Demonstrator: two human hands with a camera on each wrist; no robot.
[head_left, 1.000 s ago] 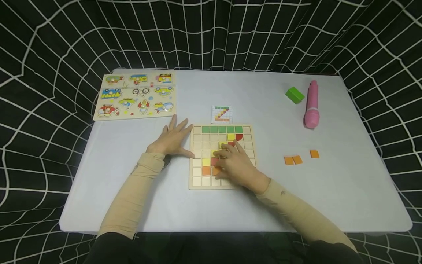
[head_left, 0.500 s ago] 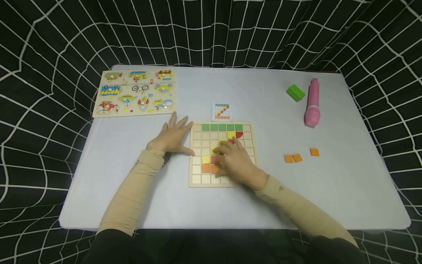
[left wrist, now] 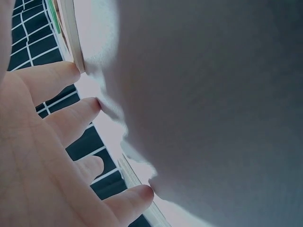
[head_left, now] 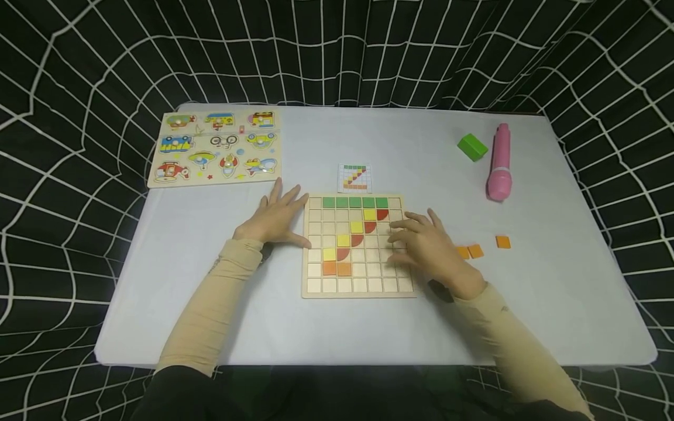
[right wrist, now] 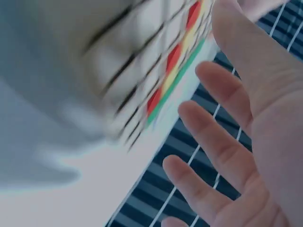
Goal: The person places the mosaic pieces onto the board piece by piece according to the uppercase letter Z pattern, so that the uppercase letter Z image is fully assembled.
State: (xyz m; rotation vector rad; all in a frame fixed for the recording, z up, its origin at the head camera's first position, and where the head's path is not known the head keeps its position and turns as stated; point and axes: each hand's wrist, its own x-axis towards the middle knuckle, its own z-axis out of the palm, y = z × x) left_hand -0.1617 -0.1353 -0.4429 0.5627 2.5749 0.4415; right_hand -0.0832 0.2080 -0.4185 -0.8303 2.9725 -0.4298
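A wooden grid board [head_left: 358, 291] lies mid-table, with a row of green square tiles [head_left: 355, 203] along its top. Yellow tiles [head_left: 343, 240] and red quarter-round tiles [head_left: 357, 240] step diagonally down to two orange tiles [head_left: 344, 269] at lower left. My left hand [head_left: 274, 221] lies spread at the board's left side, thumb and a fingertip at its edge. Over the board's right edge is my right hand [head_left: 429, 248], fingers apart and nothing between them; the right wrist view also shows the hand [right wrist: 236, 151] holding nothing. Loose orange tiles [head_left: 476, 251] lie just right of it.
A small pattern card [head_left: 355, 178] lies just behind the board. At the back left is a wooden vehicle puzzle [head_left: 216, 153]. A green block [head_left: 472, 147] and a pink toy microphone [head_left: 499, 166] lie at the back right. Another orange tile [head_left: 503, 242] is farther right.
My right hand has moved right from the middle of the board to its right edge, uncovering the diagonal tiles and the second orange tile. The left hand has stayed in place.
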